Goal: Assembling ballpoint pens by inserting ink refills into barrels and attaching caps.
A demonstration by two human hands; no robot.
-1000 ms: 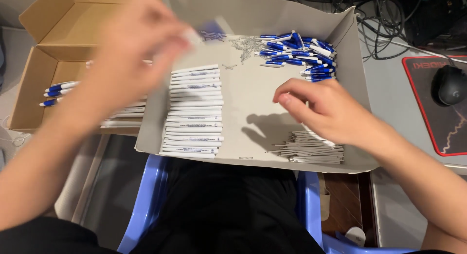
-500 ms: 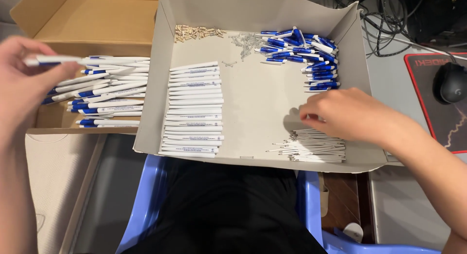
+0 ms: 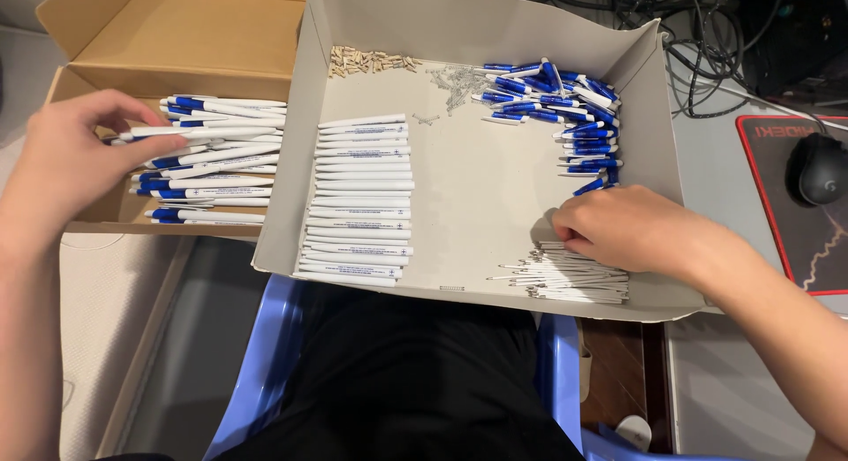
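Note:
My left hand (image 3: 75, 156) reaches into the brown cardboard box (image 3: 177, 37) at the left and holds a finished white and blue pen (image 3: 208, 132) on top of the pile of pens (image 3: 212, 174) there. My right hand (image 3: 623, 227) rests in the grey cardboard tray (image 3: 477, 187), its fingertips pinching at the heap of thin white refills (image 3: 565, 277) in the tray's near right corner. A neat column of white pen barrels (image 3: 360, 196) lies in the tray's left half. Blue pen caps (image 3: 565, 103) are heaped at the far right.
Small tan parts (image 3: 371, 60) and a scatter of tiny springs (image 3: 455, 79) lie along the tray's far wall. A blue plastic chair (image 3: 265, 364) is under the tray. At the right a black mouse (image 3: 817, 168) sits on a red-edged pad (image 3: 795, 249); cables (image 3: 698, 37) lie behind.
My left hand carried a pen from above the tray leftward into the brown box and lowered it onto the pile. My right hand moved down to the refills.

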